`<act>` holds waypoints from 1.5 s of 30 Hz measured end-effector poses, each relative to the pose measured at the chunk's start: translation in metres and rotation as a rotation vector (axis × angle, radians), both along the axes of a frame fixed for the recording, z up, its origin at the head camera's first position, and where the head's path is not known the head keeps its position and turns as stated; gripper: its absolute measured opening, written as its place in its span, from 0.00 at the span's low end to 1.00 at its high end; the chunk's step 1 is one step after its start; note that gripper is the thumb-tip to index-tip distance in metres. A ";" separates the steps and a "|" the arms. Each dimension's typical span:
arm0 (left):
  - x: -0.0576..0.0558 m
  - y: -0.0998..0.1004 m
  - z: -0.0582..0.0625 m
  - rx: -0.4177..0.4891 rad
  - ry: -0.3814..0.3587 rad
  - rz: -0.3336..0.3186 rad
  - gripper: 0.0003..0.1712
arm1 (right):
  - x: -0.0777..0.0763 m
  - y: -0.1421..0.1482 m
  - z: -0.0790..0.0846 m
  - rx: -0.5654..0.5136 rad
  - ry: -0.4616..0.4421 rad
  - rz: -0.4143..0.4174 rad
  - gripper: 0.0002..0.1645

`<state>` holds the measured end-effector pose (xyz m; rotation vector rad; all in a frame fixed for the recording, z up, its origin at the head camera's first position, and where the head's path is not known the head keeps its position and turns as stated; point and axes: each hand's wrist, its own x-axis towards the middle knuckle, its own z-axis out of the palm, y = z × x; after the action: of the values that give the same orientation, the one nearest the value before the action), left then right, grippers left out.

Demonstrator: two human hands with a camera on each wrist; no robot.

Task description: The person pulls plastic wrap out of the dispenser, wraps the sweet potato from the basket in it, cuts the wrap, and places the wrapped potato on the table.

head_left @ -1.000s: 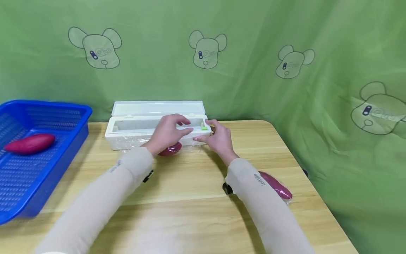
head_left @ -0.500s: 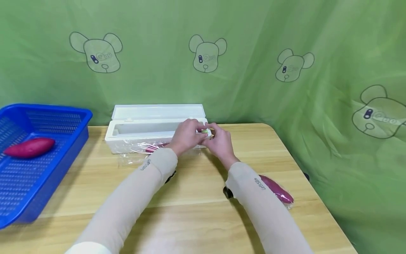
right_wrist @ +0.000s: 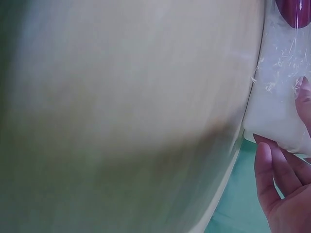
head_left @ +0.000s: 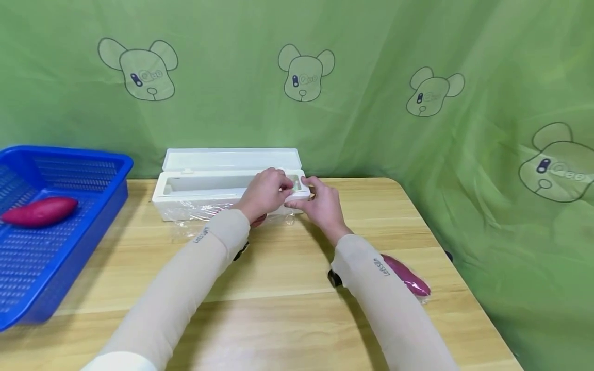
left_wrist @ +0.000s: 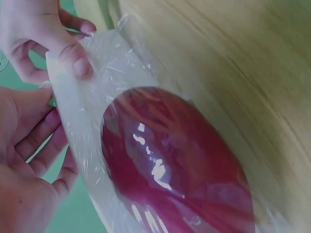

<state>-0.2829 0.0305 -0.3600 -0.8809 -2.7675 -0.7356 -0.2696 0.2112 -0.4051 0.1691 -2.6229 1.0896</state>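
Observation:
A white cling film dispenser box (head_left: 163,208) stands with its lid raised at the back of the table. My left hand (head_left: 263,194) reaches over its front, thumb and fingertips pinching the small green slide cutter (left_wrist: 52,101) near the right end. My right hand (head_left: 321,205) grips that same end, thumb on the front face and fingers around the far side. Clear film (head_left: 185,228) hangs down the box's front. A red-purple sweet potato (left_wrist: 175,165) lies under the film against the front, mostly hidden by my left wrist in the head view.
A blue plastic basket (head_left: 88,242) on the left holds an unwrapped sweet potato (head_left: 42,211). Another sweet potato (head_left: 408,276), wrapped in film, lies beside my right forearm. A green curtain (head_left: 362,134) hangs behind and to the right of the wooden table (head_left: 278,319).
My left hand moved right from above the box's middle to the green slide cutter, then shifted slightly back left. My right hand kept its grip on the box's end.

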 end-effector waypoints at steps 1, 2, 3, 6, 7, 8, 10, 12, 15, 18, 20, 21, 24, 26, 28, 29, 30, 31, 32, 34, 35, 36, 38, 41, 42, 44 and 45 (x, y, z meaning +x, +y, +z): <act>0.000 -0.002 0.000 -0.008 0.000 -0.004 0.13 | 0.000 0.000 0.000 0.005 0.000 0.003 0.43; 0.000 -0.005 0.001 -0.016 0.000 -0.006 0.13 | 0.000 0.001 0.000 0.013 0.000 0.005 0.43; 0.000 -0.007 0.001 -0.022 0.001 -0.004 0.13 | -0.001 0.001 0.001 0.021 0.002 0.004 0.43; 0.001 -0.015 0.002 -0.030 0.007 0.011 0.14 | -0.001 0.001 0.002 0.048 0.013 -0.006 0.43; 0.002 -0.017 0.002 -0.032 0.014 0.015 0.14 | -0.001 0.001 0.002 0.050 0.015 -0.010 0.44; 0.002 -0.019 0.002 -0.034 0.021 0.018 0.14 | -0.002 0.001 0.002 0.053 0.018 -0.014 0.43; 0.004 -0.023 0.001 -0.039 0.036 0.017 0.14 | -0.002 0.001 0.002 0.053 0.020 -0.012 0.43; 0.005 -0.027 0.000 -0.046 0.056 0.013 0.13 | -0.002 0.000 0.001 0.044 0.012 -0.003 0.44; 0.006 -0.036 0.000 -0.050 0.087 -0.003 0.12 | -0.002 0.000 0.000 0.027 -0.010 0.001 0.45; 0.007 -0.049 0.002 -0.025 0.093 -0.015 0.12 | -0.003 0.002 0.002 0.013 -0.027 -0.008 0.45; 0.007 -0.060 0.003 -0.004 0.085 -0.015 0.12 | -0.003 0.005 0.003 0.012 -0.033 -0.016 0.45; 0.007 -0.067 0.004 0.007 0.076 -0.009 0.12 | -0.004 0.007 0.004 0.013 -0.034 -0.016 0.45; 0.008 -0.087 0.001 0.029 0.063 -0.001 0.12 | -0.003 0.013 0.005 0.013 -0.045 -0.019 0.44; 0.011 -0.099 -0.002 0.045 0.067 0.000 0.12 | -0.001 0.018 0.004 0.019 -0.053 -0.021 0.45; 0.013 -0.110 -0.004 0.056 0.073 0.003 0.12 | 0.000 0.022 0.003 0.025 -0.057 -0.021 0.45; 0.014 -0.115 -0.004 0.058 0.083 0.006 0.12 | 0.000 0.024 0.003 0.025 -0.056 -0.022 0.46; 0.015 -0.120 -0.004 0.058 0.082 0.015 0.12 | 0.000 0.026 0.003 0.027 -0.053 -0.023 0.46; 0.017 -0.126 -0.003 0.056 0.087 0.022 0.12 | 0.000 0.027 0.003 0.030 -0.047 -0.026 0.46; 0.018 -0.132 -0.003 0.051 0.093 0.031 0.12 | 0.001 0.029 0.003 0.031 -0.039 -0.032 0.45; 0.021 -0.146 -0.002 0.038 0.120 0.053 0.11 | 0.001 0.032 0.004 0.033 -0.024 -0.038 0.45; 0.024 -0.153 -0.001 0.031 0.144 0.061 0.11 | 0.002 0.033 0.004 0.034 -0.018 -0.040 0.45; 0.027 -0.161 -0.001 0.023 0.165 0.067 0.11 | 0.002 0.033 0.004 0.035 -0.015 -0.039 0.45; 0.031 -0.177 -0.001 0.008 0.220 0.082 0.10 | 0.002 0.034 0.005 0.035 -0.012 -0.035 0.45; 0.038 -0.198 -0.002 0.004 0.274 0.134 0.10 | 0.000 0.035 0.005 0.040 -0.016 -0.022 0.45; 0.040 -0.204 -0.002 0.005 0.282 0.152 0.10 | 0.000 0.035 0.006 0.043 -0.018 -0.023 0.46; 0.040 -0.212 -0.004 0.004 0.293 0.171 0.10 | 0.000 0.036 0.006 0.043 -0.021 -0.035 0.46; 0.040 -0.214 -0.005 0.008 0.294 0.179 0.10 | 0.000 0.037 0.007 0.039 -0.024 -0.037 0.46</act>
<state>-0.2427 -0.1836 -0.3645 -0.6676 -2.5378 -0.5383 -0.2697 0.2477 -0.3983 0.1156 -2.6585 1.0355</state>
